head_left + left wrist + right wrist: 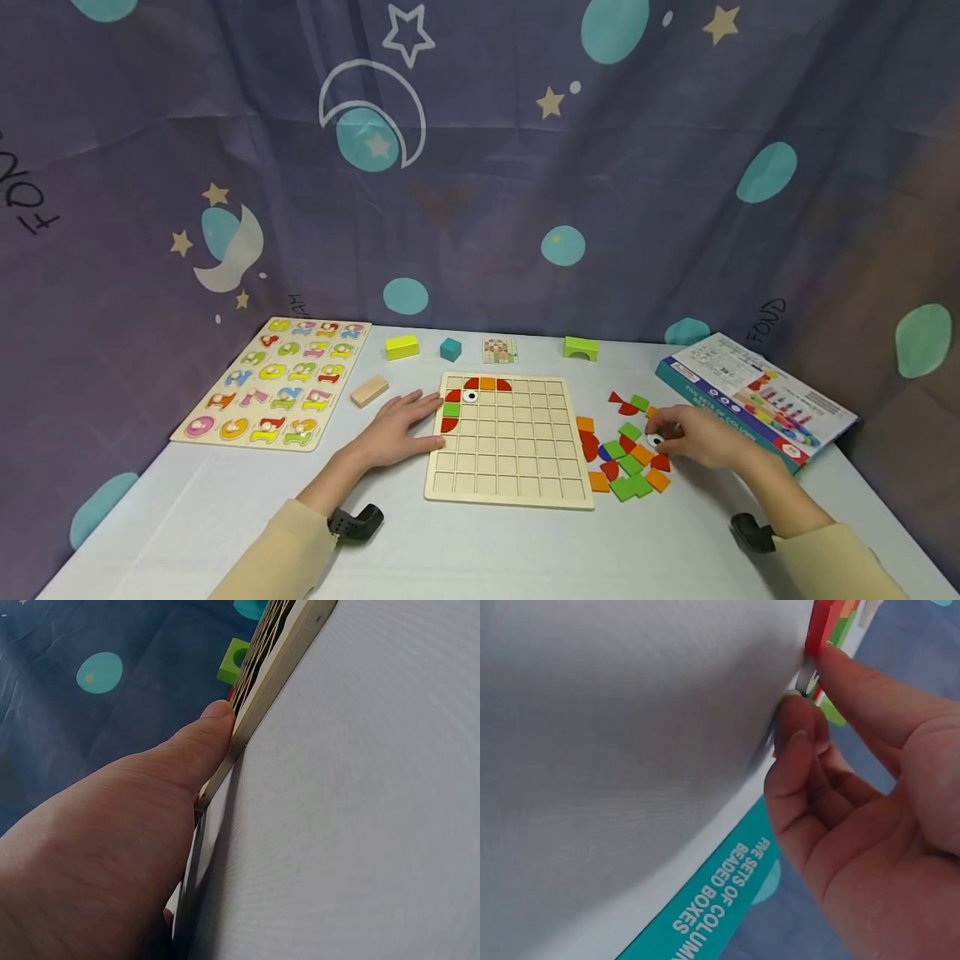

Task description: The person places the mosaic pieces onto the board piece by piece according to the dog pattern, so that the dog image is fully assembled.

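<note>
A square wooden grid board (510,479) lies on the table. Along its top left are red rounded tiles (448,425), a green square tile (451,409), an orange square tile (487,384) and a white eye tile (470,396). My left hand (393,429) rests at the board's left side with fingers extended; the left wrist view shows its thumb (214,724) against the board's edge. To the right of the board, my right hand (701,435) pinches another eye tile (654,439) between thumb and fingers, among loose coloured tiles (628,465).
A wooden number puzzle (277,383) lies at left, near a plain wooden block (370,391). Behind the board are a yellow block (402,347), a teal cube (451,349), a pattern card (500,351) and a green arch (581,348). A flat box (757,400) lies at right.
</note>
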The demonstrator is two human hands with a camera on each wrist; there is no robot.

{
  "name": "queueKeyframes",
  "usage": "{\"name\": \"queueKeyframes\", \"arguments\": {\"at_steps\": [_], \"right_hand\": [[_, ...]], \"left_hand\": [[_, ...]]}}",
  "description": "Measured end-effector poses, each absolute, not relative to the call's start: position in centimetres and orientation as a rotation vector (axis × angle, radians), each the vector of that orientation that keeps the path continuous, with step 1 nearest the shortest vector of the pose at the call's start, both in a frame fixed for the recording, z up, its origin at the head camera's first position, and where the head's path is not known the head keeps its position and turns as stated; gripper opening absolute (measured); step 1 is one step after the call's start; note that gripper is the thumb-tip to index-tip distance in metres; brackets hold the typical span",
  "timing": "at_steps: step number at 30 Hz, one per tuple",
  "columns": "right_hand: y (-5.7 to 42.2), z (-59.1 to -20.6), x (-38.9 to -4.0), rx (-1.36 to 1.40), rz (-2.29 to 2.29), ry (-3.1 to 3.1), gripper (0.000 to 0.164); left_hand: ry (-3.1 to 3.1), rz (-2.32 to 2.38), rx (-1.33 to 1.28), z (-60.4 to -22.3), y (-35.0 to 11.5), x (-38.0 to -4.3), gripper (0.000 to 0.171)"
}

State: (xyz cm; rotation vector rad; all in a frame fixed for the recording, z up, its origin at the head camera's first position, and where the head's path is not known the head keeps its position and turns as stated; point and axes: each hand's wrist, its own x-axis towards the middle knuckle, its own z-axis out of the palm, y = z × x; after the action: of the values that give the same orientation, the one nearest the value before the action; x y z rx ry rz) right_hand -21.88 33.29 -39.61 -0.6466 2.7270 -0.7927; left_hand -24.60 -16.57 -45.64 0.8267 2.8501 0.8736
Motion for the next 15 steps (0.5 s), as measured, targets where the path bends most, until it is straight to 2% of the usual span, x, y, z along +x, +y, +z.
{"name": "queueKeyframes", "arguments": {"at_steps": [15], "right_hand": [[32.61, -38.91, -22.27, -0.556, -0.855, 2.700, 0.016]], "left_hand": [[2.849, 0.886, 0.830, -45.61, -16.51, -24.47, 0.074]]}}
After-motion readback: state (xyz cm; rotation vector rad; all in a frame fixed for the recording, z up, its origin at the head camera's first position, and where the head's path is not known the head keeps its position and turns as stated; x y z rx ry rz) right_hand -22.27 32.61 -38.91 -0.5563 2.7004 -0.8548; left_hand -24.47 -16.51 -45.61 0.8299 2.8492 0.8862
